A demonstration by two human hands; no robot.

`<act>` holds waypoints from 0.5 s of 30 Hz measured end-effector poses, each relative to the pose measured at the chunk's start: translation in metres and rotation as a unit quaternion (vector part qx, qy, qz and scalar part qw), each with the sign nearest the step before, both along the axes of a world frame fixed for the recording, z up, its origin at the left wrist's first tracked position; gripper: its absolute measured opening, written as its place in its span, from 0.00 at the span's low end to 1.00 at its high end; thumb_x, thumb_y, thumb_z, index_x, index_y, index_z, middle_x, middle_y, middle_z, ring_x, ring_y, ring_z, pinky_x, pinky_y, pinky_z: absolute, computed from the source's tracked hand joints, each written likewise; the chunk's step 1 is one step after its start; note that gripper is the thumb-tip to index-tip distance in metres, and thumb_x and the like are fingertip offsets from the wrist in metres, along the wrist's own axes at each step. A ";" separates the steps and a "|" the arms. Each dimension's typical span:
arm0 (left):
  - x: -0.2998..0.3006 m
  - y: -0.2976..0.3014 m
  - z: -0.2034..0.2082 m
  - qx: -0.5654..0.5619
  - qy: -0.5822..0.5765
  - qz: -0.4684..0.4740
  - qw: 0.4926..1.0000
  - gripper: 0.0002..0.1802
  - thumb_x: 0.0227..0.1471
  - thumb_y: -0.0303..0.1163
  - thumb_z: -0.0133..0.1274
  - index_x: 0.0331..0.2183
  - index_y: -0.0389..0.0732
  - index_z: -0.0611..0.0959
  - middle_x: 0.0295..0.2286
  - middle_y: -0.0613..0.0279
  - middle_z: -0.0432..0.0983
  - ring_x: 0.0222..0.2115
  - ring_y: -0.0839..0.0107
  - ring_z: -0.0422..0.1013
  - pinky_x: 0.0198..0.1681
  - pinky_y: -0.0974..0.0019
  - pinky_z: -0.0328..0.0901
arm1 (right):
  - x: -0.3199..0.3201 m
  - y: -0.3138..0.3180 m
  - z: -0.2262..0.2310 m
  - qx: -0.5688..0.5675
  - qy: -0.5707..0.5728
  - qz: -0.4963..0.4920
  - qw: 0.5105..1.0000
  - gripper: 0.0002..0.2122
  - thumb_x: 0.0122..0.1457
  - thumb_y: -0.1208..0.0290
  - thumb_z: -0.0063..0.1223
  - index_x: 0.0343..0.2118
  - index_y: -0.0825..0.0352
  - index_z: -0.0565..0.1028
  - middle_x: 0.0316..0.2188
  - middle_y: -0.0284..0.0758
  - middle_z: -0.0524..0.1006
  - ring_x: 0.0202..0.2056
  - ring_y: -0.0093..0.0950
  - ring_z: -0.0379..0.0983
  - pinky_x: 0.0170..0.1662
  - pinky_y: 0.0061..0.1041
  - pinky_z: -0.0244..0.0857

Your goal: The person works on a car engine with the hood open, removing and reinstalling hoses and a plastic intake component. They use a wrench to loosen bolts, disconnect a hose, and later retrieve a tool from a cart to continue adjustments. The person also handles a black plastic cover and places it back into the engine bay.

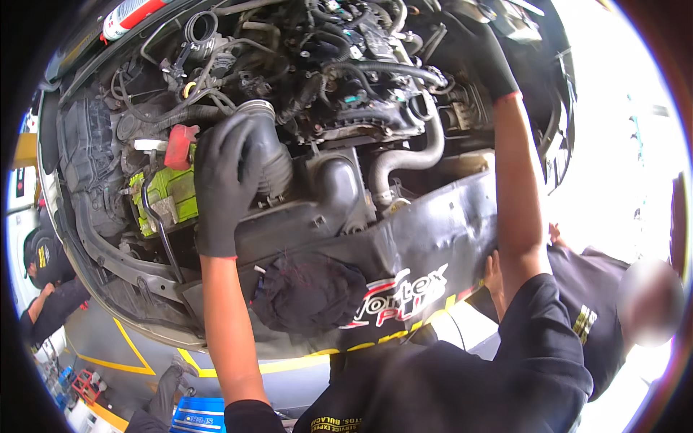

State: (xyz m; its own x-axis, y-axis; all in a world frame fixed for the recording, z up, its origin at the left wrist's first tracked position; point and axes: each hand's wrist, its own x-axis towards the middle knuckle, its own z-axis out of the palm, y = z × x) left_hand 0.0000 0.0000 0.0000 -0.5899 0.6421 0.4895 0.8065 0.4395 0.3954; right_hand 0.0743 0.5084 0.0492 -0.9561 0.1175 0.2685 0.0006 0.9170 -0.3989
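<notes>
My left hand (227,180), in a black glove, is at the left side of a black ribbed air intake hose (273,155), with its fingers curled against the hose. The hose's upper end has a pale metal ring and stands close to the fingertips. Beside this hand are a green battery (173,191) and a red terminal cover (180,146). My right hand (485,58), also gloved in black, reaches deep into the far right of the engine bay, past the engine (364,94). Its fingers blend into the dark parts there, and I cannot see what they touch.
A dark fender cover (433,231) hangs over the front edge, with a black cloth bundle (310,292) on it. A red-and-white can (133,18) lies at the far left. One person (595,303) stands close at right; another (54,267) is at left.
</notes>
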 end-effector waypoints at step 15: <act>0.003 -0.021 0.000 0.059 0.015 0.075 0.995 0.13 0.70 0.27 0.52 0.48 0.32 0.86 0.46 0.49 0.85 0.48 0.54 0.80 0.56 0.55 0.72 | 0.232 -0.053 -0.075 -0.065 -0.119 -0.182 0.974 0.14 0.68 0.62 0.57 0.48 0.66 0.85 0.50 0.45 0.83 0.53 0.47 0.79 0.58 0.44 0.71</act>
State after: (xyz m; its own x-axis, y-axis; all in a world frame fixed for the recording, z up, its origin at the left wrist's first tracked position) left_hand 0.0034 -0.0208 -0.0001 -0.6583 0.4850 0.5757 0.7479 0.5078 0.4274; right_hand 0.3064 0.4552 -0.0256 -0.8777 0.4793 0.0054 0.4232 0.7802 -0.4607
